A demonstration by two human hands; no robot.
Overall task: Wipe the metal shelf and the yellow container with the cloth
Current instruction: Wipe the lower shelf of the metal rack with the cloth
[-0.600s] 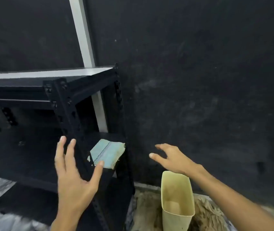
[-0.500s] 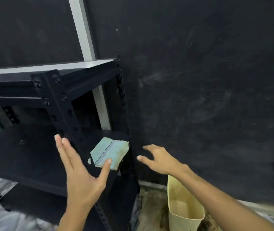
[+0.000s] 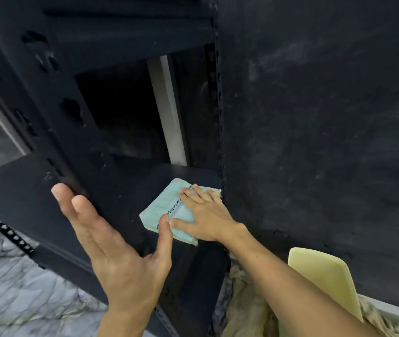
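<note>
Right hand (image 3: 205, 215) now on cloth (image 3: 166, 210)

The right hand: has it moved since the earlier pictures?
Yes. The right hand was in the air beside the shelf post; now it has gone left past it and lies flat on the cloth.

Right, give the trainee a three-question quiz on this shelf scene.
1. True or false: the right hand lies flat on the cloth.
2. Where is the yellow container? A on the shelf board; B lower right, beside the shelf; C in the left hand.
3. Fill in: the left hand is open and holds ____.

Key: 1 true; 2 B; 3 nothing.
</note>
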